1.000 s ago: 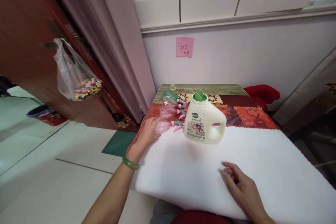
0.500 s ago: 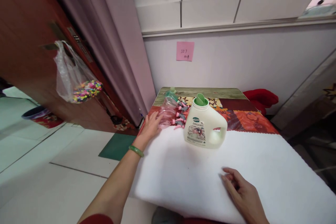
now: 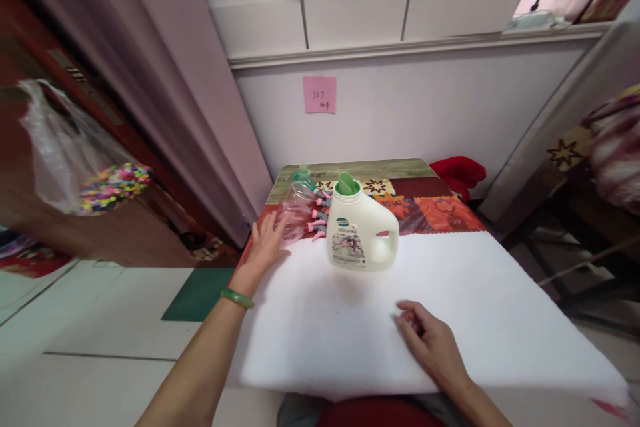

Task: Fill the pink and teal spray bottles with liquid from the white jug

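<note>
- White cloth (image 3: 320, 340) covers the worktop (image 3: 395, 169) beneath the jug (image 3: 363, 233).
- Left of the jug lie spray bottles (image 3: 295, 220); my left hand (image 3: 263, 243) is beside them, fingers spread, holding nothing.
- Nearer me than the jug, my right hand (image 3: 430, 340) is half-curled, nothing visible inside.
- I'd grip one bottle's body, clear of spray heads (image 3: 318, 215).
- Overlapping clear plastic defeats my count.

Counter (image 3: 415, 167) has a wood-look strip along the back, then a busy red patterned cover (image 3: 445, 213), then a plain white cloth (image 3: 325, 347) up front. Cream jug (image 3: 357, 243) with a green spout (image 3: 346, 183) stands upright on the white bit. Left of it, see-through spray bottles (image 3: 297, 215) lie sideways, trigger heads (image 3: 319, 216) toward the jug.
</note>
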{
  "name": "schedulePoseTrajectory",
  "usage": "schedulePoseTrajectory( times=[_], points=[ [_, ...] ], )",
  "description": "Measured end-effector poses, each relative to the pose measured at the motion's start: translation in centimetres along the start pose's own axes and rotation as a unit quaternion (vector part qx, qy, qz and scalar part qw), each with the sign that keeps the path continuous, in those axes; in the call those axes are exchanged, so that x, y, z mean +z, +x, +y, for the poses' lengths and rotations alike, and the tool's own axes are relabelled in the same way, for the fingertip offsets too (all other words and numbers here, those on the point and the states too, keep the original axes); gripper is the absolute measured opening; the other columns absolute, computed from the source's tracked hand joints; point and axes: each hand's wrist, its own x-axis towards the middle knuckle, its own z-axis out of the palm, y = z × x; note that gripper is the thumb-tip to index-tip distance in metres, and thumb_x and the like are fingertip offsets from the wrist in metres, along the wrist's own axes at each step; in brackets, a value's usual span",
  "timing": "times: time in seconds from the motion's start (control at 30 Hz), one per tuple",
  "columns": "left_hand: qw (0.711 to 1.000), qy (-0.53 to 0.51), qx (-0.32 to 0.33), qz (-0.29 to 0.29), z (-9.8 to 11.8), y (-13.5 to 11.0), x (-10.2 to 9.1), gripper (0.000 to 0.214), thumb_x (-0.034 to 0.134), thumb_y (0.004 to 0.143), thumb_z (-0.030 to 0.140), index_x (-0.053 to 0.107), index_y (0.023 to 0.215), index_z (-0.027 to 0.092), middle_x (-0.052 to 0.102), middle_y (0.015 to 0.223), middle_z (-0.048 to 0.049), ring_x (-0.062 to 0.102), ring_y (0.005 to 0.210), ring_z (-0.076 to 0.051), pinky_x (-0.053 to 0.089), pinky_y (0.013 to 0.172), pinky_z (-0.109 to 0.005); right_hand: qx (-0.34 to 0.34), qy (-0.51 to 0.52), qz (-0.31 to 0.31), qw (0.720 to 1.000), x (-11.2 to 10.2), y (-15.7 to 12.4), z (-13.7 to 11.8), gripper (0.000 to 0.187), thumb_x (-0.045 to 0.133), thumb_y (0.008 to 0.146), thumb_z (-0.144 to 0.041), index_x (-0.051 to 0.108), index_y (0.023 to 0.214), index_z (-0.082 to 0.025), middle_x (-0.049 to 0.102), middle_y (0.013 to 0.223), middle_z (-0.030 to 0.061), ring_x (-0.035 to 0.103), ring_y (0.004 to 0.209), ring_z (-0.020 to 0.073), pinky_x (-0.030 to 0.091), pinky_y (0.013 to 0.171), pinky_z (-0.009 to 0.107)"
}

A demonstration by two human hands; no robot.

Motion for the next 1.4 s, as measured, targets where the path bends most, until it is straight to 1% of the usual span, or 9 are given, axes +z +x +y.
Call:
schedulePoseTrajectory(
  times=[0.13, 0.23, 0.37, 0.47, 0.6, 0.83, 1.07, 1.2, 1.4],
  points=[
    [0.997, -0.016, -0.02, 0.067, 2.1, -2.0, -0.7, 0.081, 0.067, 0.088, 0.034, 0.03, 0.158, 0.02, 0.024, 0.167, -0.026, 0.021, 0.155, -0.041, 0.016, 0.119, -0.069, 0.029, 0.055, -0.016, 0.998, -0.3, 0.2, 0.1, 0.038, 0.063, 0.091, -0.054, 0.069, 0.108, -0.021, 0.069, 0.082, 0.0029, 0.057, 0.061, 0.0153, 0.046, 0.059, 0.029],
    [0.979, -0.127, -0.04, 0.154, 4.9, -4.5, 0.0, 0.071, 0.059, 0.093, 0.044, 0.034, 0.154, 0.019, 0.039, 0.159, -0.022, 0.032, 0.151, -0.035, 0.028, 0.12, -0.057, 0.088, 0.16, -0.044, 0.982, -0.6, 0.5, 0.4, 0.044, 0.065, 0.088, -0.059, 0.069, 0.108, -0.019, 0.067, 0.084, 0.0031, 0.056, 0.062, 0.0149, 0.048, 0.059, 0.029],
    [0.95, -0.277, -0.075, 0.122, 9.2, -7.6, 2.3, 0.066, 0.061, 0.092, 0.049, 0.041, 0.148, 0.021, 0.049, 0.15, -0.0184, 0.045, 0.142, -0.034, 0.04, 0.114, -0.056, 0.124, 0.252, -0.041, 0.959, -1.9, 1.5, 0.5, 0.052, 0.068, 0.084, -0.063, 0.068, 0.108, -0.017, 0.064, 0.082, 0.0025, 0.058, 0.062, 0.0153, 0.048, 0.057, 0.03],
    [0.929, -0.342, -0.105, 0.088, 11.7, -8.4, 3.4, 0.07, 0.065, 0.089, 0.049, 0.04, 0.148, 0.021, 0.048, 0.15, -0.019, 0.045, 0.142, -0.036, 0.039, 0.114, -0.059, 0.106, 0.228, -0.017, 0.968, -3.7, 2.9, 0.2, 0.05, 0.07, 0.084, -0.061, 0.069, 0.107, -0.017, 0.067, 0.085, 0.0037, 0.061, 0.067, 0.0164, 0.051, 0.062, 0.031],
    [0.902, -0.412, -0.088, 0.093, 14.3, -7.3, 3.0, 0.088, 0.074, 0.082, 0.049, 0.03, 0.154, 0.023, 0.04, 0.158, -0.0189, 0.041, 0.145, -0.036, 0.033, 0.118, -0.059, 0.062, 0.181, 0.019, 0.981, -5.4, 5.5, -0.7, 0.049, 0.065, 0.088, -0.06, 0.065, 0.115, -0.019, 0.069, 0.096, 0.007, 0.065, 0.076, 0.019, 0.056, 0.068, 0.034],
    [0.873, -0.447, -0.074, 0.181, 19.3, -6.5, 1.2, 0.092, 0.075, 0.083, 0.043, 0.024, 0.157, 0.024, 0.033, 0.162, -0.0182, 0.034, 0.15, -0.035, 0.03, 0.121, -0.055, -0.042, 0.111, 0.056, 0.991, -4.0, 9.7, -4.0, 0.061, 0.066, 0.087, -0.053, 0.049, 0.136, -0.022, 0.061, 0.138, 0.0159, 0.066, 0.112, 0.0292, 0.056, 0.094, 0.049],
    [0.873, -0.441, -0.079, 0.192, 19.6, -6.0, -1.1, 0.091, 0.077, 0.081, 0.043, 0.028, 0.155, 0.024, 0.04, 0.158, -0.0189, 0.04, 0.146, -0.036, 0.031, 0.118, -0.057, -0.136, 0.076, 0.082, 0.984, -4.1, 11.5, -6.9, 0.054, 0.066, 0.089, -0.05, 0.055, 0.134, -0.023, 0.064, 0.134, 0.0134, 0.06, 0.123, 0.03, 0.048, 0.106, 0.049],
    [0.858, -0.466, -0.077, 0.203, 18.8, -3.8, -2.6, 0.097, 0.083, 0.075, 0.046, 0.03, 0.153, 0.024, 0.041, 0.158, -0.0193, 0.041, 0.145, -0.035, 0.037, 0.115, -0.053, -0.077, 0.183, 0.058, 0.978, -3.6, 13.6, -7.2, 0.063, 0.07, 0.082, -0.062, 0.06, 0.128, -0.02, 0.068, 0.129, 0.0133, 0.064, 0.115, 0.0294, 0.05, 0.099, 0.043],
    [0.846, -0.51, -0.012, 0.154, 18.6, 0.6, -4.3, 0.094, 0.085, 0.072, 0.044, 0.038, 0.151, 0.025, 0.049, 0.154, -0.0158, 0.049, 0.14, -0.033, 0.041, 0.113, -0.046, 0.083, 0.343, 0.02, 0.936, -2.3, 16.1, -8.5, 0.075, 0.041, 0.088, -0.082, 0.073, 0.096, -0.014, 0.077, 0.089, 0.011, 0.068, 0.084, 0.0269, 0.053, 0.073, 0.035]
  ],
)
